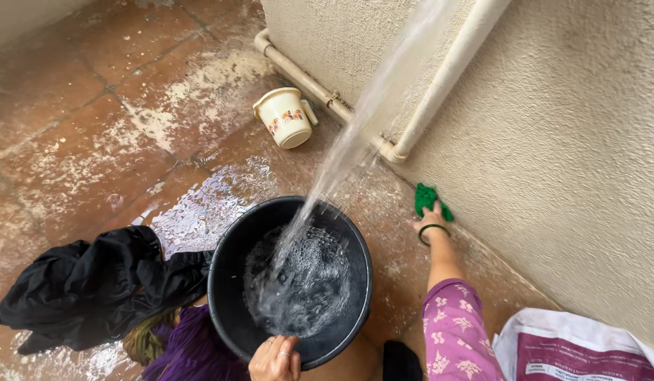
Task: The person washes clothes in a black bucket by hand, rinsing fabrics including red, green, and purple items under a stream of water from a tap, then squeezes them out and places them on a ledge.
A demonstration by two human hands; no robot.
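Water (pixel 355 134) falls in a slanted stream from the upper right into the black bucket (pixel 228 282), which stands on the wet tiled floor (pixel 66 134) and holds foaming water. The left hand (pixel 275 358) is closed over the near rim of the bucket, fingers curled onto the edge, rings visible. The right hand (pixel 431 215) reaches out to the base of the rough plaster wall (pixel 567 141) and touches a green cloth (pixel 429 199) lying there; whether the fingers clamp the cloth or only rest on it cannot be told. A dark bangle sits on the right wrist, and the forearm carries a pink patterned sleeve (pixel 457 339). Left of the bucket, touching it, lies a heap of black fabric (pixel 94 282). A cream mug (pixel 284 116) lies tipped near the white pipes (pixel 306 77) along the wall. A white and maroon bag (pixel 574 353) lies at lower right.
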